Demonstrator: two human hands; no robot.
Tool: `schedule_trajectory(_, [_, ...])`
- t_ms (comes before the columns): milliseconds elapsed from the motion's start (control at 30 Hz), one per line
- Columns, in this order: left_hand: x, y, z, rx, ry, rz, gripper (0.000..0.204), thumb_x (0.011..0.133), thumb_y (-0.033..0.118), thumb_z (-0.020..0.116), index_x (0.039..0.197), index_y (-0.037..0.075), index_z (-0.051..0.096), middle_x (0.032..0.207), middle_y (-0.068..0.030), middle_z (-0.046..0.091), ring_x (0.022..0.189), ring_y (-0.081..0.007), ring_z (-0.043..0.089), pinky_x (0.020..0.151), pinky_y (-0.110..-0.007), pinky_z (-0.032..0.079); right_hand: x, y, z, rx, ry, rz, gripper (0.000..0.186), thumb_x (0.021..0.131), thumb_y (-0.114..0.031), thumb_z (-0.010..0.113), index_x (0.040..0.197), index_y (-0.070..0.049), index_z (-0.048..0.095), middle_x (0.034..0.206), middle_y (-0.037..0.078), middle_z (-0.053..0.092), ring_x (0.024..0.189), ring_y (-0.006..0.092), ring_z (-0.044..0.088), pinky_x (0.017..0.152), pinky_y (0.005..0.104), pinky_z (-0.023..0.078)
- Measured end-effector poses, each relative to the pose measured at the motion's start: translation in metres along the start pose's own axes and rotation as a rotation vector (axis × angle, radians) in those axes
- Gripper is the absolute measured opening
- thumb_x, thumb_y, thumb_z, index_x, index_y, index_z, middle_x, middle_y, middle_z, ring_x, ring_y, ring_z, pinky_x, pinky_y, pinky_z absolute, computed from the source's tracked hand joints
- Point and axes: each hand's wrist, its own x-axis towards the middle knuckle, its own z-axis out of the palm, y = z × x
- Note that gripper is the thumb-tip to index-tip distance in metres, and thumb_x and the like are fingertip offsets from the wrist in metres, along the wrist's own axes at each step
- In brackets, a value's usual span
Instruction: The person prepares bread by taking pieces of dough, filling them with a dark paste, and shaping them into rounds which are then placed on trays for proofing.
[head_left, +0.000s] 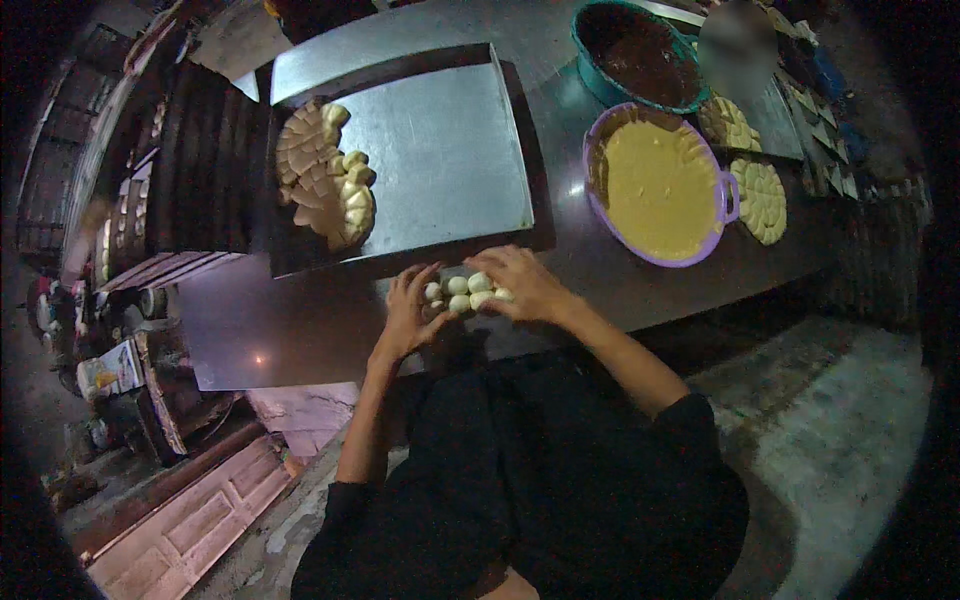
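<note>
Several small, pale dough balls (459, 287) sit in two short rows at the table's near edge, between my hands. My left hand (405, 312) curls around the left end of the rows, thumb on the near side. From the right, my right hand (522, 284) closes over the other end, its fingers on the far side and its thumb near. Just beyond my hands lies a large, shallow metal tray (450, 150). Along its left side, dough pieces (357, 200) are packed together, some in shadow.
A purple basin (596, 205) of yellow batter stands right of the tray, with a teal basin (586, 75) of dark contents behind it. Dough clusters (758, 200) lie at the far right. Another person (738, 50) is there. A dark rack (205, 160) rises left of the tray.
</note>
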Motion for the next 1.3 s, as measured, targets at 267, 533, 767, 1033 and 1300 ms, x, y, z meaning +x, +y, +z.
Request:
schedule_trajectory(267, [-0.046, -0.035, 0.047, -0.022, 0.185, -0.098, 0.076, 0.074, 0.012, 0.079, 0.141, 0.009, 0.044, 0.128, -0.0203, 0.051, 0.113, -0.0416, 0.051, 0.098, -0.047, 0.044, 0.01, -0.003, 0.034, -0.19, -0.04, -0.36, 0.059, 0.084, -0.042, 0.069, 0.139, -0.033, 0.05, 0.147, 0.015, 0.042, 0.123, 0.0362, 0.048, 0.099, 0.0522, 0.04])
schedule_trajectory(533, [-0.012, -0.039, 0.027, -0.56, 0.146, -0.071, 0.054, 0.09, 0.013, 0.069, 0.138, 0.005, 0.044, 0.137, -0.0164, 0.049, 0.121, -0.0303, 0.053, 0.101, -0.041, 0.045, 0.054, -0.007, 0.037, 0.032, -0.25, -0.156, 0.038, 0.093, -0.034, 0.061, 0.13, -0.026, 0.061, 0.13, 0.01, 0.057, 0.103, 0.0264, 0.059, 0.083, 0.0403, 0.05])
schedule_trajectory(767, [0.005, 0.0, -0.1, -0.105, -0.391, -0.357, 0.045, 0.101, 0.038, 0.051, 0.128, 0.001, 0.052, 0.127, -0.0214, 0.056, 0.112, -0.0314, 0.059, 0.093, -0.042, 0.049, 0.08, -0.034, 0.022, 1.399, -0.825, 0.527, 0.045, 0.103, -0.038, 0.045, 0.137, -0.009, 0.051, 0.106, 0.004, 0.065, 0.086, 0.0132, 0.064, 0.071, 0.0286, 0.054])
schedule_trajectory(1033, [-0.095, -0.028, -0.251, -0.129, 0.896, -0.159, 0.05, 0.103, 0.041, 0.038, 0.135, 0.004, 0.051, 0.115, -0.0172, 0.061, 0.092, -0.0272, 0.061, 0.08, -0.038, 0.05, 0.208, -0.242, 0.04, 1.642, -0.711, 0.257, 0.044, 0.103, -0.038, 0.042, 0.132, -0.005, 0.05, 0.108, 0.008, 0.061, 0.085, 0.0156, 0.06, 0.076, 0.0299, 0.053])
schedule_trajectory(1300, [-0.218, -0.09, -0.313, -0.676, 1.352, -0.347, 0.049, 0.107, 0.039, 0.029, 0.136, 0.004, 0.047, 0.106, -0.0105, 0.06, 0.081, -0.0148, 0.058, 0.076, -0.029, 0.045, 0.435, -0.44, 0.044, 1.502, -0.481, -0.002, 0.03, 0.096, -0.017, 0.057, 0.124, -0.005, 0.056, 0.101, 0.007, 0.065, 0.086, 0.0183, 0.065, 0.075, 0.0329, 0.055])
